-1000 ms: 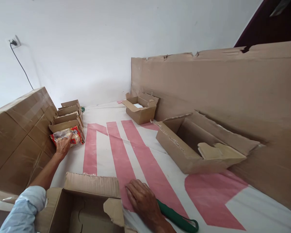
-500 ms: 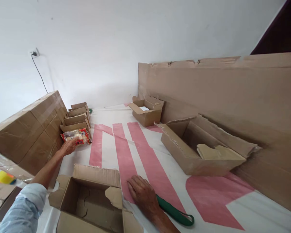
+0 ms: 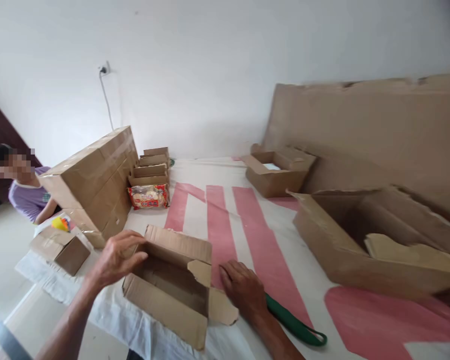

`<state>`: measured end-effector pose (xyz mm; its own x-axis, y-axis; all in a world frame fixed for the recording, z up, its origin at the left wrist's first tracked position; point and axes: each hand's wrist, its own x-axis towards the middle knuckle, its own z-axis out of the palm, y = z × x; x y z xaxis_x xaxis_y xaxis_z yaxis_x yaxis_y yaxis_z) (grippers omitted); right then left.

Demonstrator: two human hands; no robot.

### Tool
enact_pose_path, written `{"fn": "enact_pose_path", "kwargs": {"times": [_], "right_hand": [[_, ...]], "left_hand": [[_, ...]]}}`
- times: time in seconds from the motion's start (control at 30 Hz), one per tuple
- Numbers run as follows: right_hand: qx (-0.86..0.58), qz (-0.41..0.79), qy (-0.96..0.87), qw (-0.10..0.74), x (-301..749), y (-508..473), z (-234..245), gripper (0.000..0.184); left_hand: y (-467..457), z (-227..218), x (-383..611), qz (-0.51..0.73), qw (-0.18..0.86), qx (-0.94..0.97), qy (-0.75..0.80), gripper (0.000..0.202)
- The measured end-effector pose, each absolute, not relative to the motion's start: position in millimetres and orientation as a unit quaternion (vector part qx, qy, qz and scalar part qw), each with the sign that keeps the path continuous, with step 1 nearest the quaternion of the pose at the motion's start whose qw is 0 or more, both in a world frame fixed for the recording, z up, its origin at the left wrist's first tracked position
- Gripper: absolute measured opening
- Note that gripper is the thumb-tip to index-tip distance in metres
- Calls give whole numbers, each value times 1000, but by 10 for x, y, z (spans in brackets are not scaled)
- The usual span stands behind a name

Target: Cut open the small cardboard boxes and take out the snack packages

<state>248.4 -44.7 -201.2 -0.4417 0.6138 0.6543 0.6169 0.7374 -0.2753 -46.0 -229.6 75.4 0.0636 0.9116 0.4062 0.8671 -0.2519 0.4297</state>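
In front of me stands an opened cardboard box (image 3: 167, 305), its flaps folded out. My left hand (image 3: 122, 255) is at its left end, thumb and fingers around the end flap. My right hand (image 3: 243, 287) lies palm down on the cloth just right of the box, fingers curled together. A green strap-ended object (image 3: 294, 320) runs out from under that wrist; its other end is hidden, and whatever is under the fingers does not show. Beyond the box, a red and clear plastic food packet (image 3: 149, 196) leans against a row of small cardboard boxes (image 3: 150, 170).
A stack of taped cartons (image 3: 93, 185) stands on the left, with a person (image 3: 26, 195) behind it. Nearer is a small carton (image 3: 60, 245) with a yellow item (image 3: 60, 223). Two open boxes (image 3: 281, 182) stand right, before a tall cardboard sheet (image 3: 360, 130).
My left hand has let go of the food packet and come back to the box's left flap. The view has swung left, bringing the person into sight. My right hand has stayed put.
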Motion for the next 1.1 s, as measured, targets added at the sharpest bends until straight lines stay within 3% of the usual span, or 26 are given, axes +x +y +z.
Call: {"fn": "enact_pose_path", "kwargs": {"times": [0.23,0.43,0.73,1.1], "right_hand": [[-353,49,-858,369,2607,-428,-2251,32],[-321,146,-867,351,2853,-403,-2238,33],[-445,58,-844,293,3478,-820,-1934,32],[-494,14,-802,334,3435,-938,-1933,25]], "left_hand": [[-2929,227,79,224,76,755,612,63],[-3005,-12,255,137,73,725,671,58],[-2917,-338,206,190,-67,714,671,66],[-2648,-233,95,133,-135,700,689,54]]}}
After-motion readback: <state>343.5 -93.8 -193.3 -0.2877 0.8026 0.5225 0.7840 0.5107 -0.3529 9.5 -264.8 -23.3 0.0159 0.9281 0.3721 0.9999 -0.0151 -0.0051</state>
